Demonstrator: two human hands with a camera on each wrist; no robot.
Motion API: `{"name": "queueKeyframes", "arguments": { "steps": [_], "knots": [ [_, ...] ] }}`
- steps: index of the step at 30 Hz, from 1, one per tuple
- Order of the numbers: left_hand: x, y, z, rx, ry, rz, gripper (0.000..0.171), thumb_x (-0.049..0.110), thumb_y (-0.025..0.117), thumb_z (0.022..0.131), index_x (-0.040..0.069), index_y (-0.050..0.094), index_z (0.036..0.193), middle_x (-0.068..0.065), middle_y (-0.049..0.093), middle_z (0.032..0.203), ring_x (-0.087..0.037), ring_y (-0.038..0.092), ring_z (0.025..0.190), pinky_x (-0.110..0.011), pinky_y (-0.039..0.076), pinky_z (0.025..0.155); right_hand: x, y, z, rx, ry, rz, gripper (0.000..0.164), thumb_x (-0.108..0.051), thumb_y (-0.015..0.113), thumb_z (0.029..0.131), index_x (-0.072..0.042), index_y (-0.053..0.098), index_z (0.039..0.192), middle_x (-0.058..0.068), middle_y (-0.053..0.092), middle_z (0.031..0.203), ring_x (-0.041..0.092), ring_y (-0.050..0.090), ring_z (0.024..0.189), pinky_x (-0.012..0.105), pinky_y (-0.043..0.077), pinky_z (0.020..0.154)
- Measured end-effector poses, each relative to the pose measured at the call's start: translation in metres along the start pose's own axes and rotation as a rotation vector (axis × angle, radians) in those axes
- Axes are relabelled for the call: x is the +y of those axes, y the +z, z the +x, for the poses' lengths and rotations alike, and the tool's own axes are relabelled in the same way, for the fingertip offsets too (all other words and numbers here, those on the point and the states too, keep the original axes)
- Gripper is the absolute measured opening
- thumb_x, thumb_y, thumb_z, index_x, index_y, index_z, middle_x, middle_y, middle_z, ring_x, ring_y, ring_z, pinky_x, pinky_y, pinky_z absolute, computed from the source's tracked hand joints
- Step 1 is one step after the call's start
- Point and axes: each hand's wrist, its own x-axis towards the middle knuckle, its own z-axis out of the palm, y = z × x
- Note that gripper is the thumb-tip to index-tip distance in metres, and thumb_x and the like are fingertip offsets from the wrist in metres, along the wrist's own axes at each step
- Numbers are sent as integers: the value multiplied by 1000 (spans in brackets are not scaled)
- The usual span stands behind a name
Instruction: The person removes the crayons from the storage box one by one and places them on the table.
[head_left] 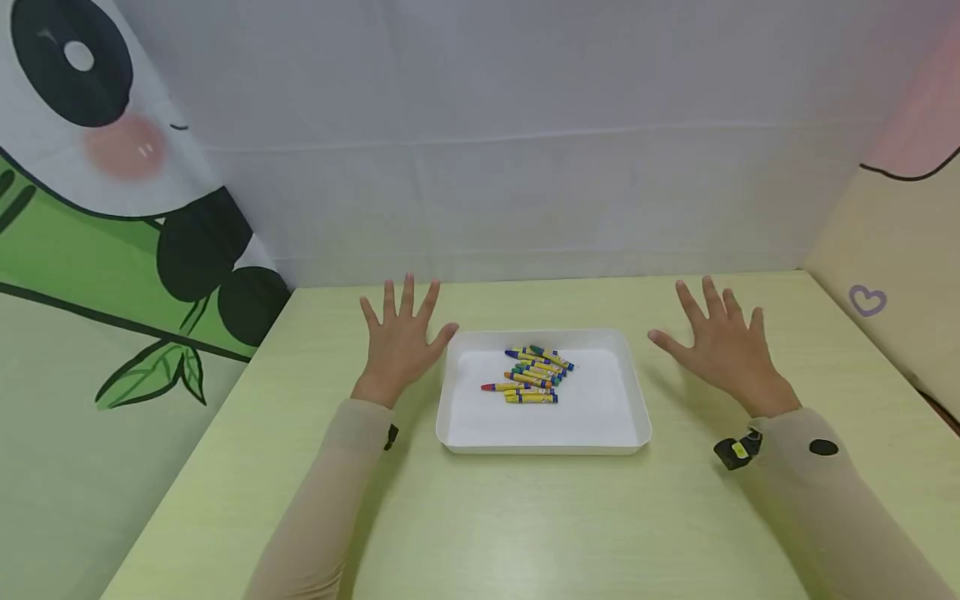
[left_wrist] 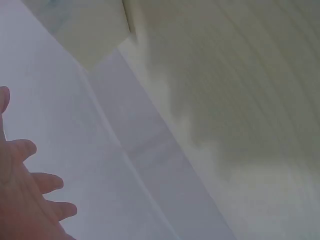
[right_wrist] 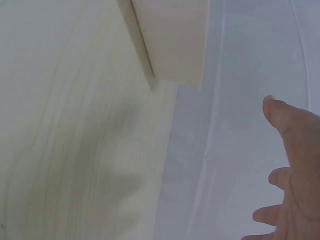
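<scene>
In the head view a white tray lies on the pale wooden table, holding a loose pile of yellow-wrapped crayons with red, orange, green and blue tips. To the left of the tray my left hand is held up with its fingers spread and straight, the thumb close to the tray's corner. On the other side my right hand is spread the same way, thumb toward the tray. Both hands hold nothing. Each wrist view catches only part of its hand, the left hand and the right hand, at the edge.
A white cloth wall stands behind the table. Side panels rise at both ends: a green and white cartoon panel on the left, a cream one with a purple heart on the right. Both forearms wear beige sleeves.
</scene>
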Motion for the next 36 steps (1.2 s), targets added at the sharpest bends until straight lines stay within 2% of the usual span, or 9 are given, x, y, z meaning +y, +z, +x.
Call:
{"name": "queueKeyframes", "arguments": {
  "steps": [3,6,10,12,16,21,25,33,36],
  "knots": [
    [-2,-1,0,-56,-17,-139,74,65,28,96,28,4,156,-12,-1,163,-41,-4,148,-68,-9,112,-3,-6,0,-65,-9,54,93,-71,35,91,-14,0,156,30,8,157,56,13,139,78,9,102],
    [-6,1,1,-95,-15,-323,73,62,26,98,26,2,156,-12,-1,162,-40,-4,148,-66,-8,114,-6,-13,1,-132,-32,123,90,-67,34,94,-11,0,156,29,8,157,53,14,140,75,13,105],
    [-11,3,2,-135,-12,-580,70,57,29,100,23,7,156,-9,3,163,-33,1,149,-59,-3,118,-11,-23,2,-221,-35,230,87,-65,35,95,-14,1,156,24,9,159,48,14,143,69,16,109],
    [-12,4,2,-164,-42,-683,67,56,31,100,28,9,156,-3,6,163,-29,6,150,-54,2,120,-14,-27,2,-251,-30,271,84,-64,36,95,-14,7,156,24,16,158,48,21,141,68,23,107],
    [-12,6,1,-201,-67,-876,62,55,32,100,31,15,155,3,15,162,-25,13,149,-52,13,120,-19,-32,4,-275,-58,335,77,-60,39,96,-11,24,153,25,37,149,46,38,133,63,36,102],
    [-12,13,1,-257,-46,-1129,61,48,35,102,21,20,155,4,26,159,-20,18,148,-48,13,121,-24,-33,11,-280,-123,382,65,-52,43,98,-8,41,145,21,53,138,41,48,127,58,41,101],
    [-12,20,2,-302,-61,-1261,56,42,35,103,20,24,154,7,31,157,-14,22,147,-38,15,122,-32,-30,20,-319,-149,416,59,-49,47,98,-9,49,140,18,58,134,37,53,123,57,42,101],
    [-12,34,8,-383,-93,-1448,50,27,36,105,13,27,153,1,30,158,-16,19,148,-37,13,122,-48,-17,40,-425,-191,474,49,-38,55,97,-5,57,133,17,64,123,29,62,109,47,49,96],
    [-12,38,10,-402,-89,-1484,49,21,37,105,11,27,153,0,30,158,-17,19,148,-39,13,122,-55,-12,46,-448,-211,472,43,-30,56,97,-3,59,130,18,66,120,29,64,108,45,51,95]
  ]
}}
